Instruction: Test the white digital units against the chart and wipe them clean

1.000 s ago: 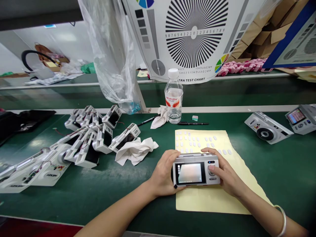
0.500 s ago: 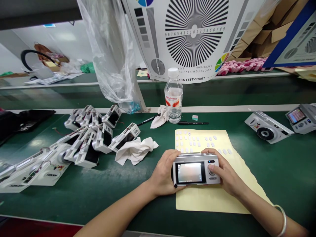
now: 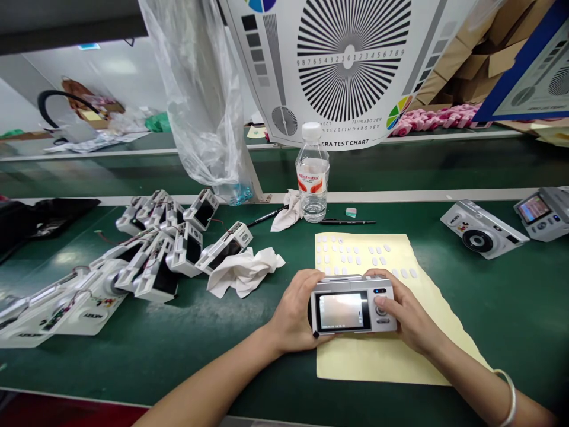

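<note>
A silver digital camera is held between both hands, its lit screen facing me and showing a pale, washed-out picture. My left hand wraps around its left end, fingers closed. My right hand grips the other end, with the thumb on the round button pad and the index finger along the top edge. Below the camera lies a yellow sheet bearing rows of small white oval pieces. The camera's lens side faces away and is hidden.
Several opened camera bodies with wires pile up at left, beside a crumpled white cloth. A water bottle and black pen stand and lie behind. Another silver camera rests at right. A test chart hangs ahead.
</note>
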`<action>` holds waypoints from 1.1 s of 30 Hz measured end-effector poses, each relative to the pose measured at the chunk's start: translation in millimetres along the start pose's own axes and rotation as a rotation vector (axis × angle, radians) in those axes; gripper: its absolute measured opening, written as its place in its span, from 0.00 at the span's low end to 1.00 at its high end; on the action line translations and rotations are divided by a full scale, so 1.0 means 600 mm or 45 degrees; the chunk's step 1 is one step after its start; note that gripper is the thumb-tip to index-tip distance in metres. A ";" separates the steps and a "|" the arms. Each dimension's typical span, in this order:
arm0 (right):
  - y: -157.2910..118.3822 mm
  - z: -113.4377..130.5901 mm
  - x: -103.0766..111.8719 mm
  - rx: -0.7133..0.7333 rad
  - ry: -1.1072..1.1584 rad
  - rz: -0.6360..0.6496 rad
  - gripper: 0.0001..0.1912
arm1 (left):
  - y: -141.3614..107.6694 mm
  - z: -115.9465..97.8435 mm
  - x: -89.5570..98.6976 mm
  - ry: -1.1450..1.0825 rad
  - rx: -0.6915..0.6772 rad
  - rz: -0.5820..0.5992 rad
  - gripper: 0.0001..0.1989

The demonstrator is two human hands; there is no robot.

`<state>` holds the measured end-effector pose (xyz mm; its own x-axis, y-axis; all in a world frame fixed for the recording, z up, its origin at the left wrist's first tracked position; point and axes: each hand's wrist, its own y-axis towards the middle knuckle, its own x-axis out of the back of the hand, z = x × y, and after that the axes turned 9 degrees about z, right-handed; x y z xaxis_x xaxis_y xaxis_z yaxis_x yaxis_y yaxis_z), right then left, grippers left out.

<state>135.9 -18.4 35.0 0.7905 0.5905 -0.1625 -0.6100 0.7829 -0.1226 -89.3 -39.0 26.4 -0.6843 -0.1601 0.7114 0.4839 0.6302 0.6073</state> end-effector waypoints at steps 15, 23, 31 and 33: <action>0.002 -0.007 0.006 0.076 -0.016 0.027 0.20 | 0.001 0.000 0.001 -0.006 0.015 0.029 0.35; -0.001 -0.012 0.010 0.120 0.163 0.079 0.16 | -0.002 0.004 0.000 -0.024 0.043 0.036 0.37; 0.001 -0.010 0.009 0.113 0.186 0.081 0.16 | -0.002 0.004 0.002 -0.030 0.063 0.049 0.37; 0.002 -0.010 0.008 0.116 0.184 0.080 0.16 | -0.002 0.004 0.002 -0.031 0.057 0.043 0.37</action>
<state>138.8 -15.8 27.9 0.7310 0.6096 -0.3067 -0.6451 0.7638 -0.0196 -92.1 -38.2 25.7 -0.6814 -0.1204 0.7220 0.4821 0.6683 0.5665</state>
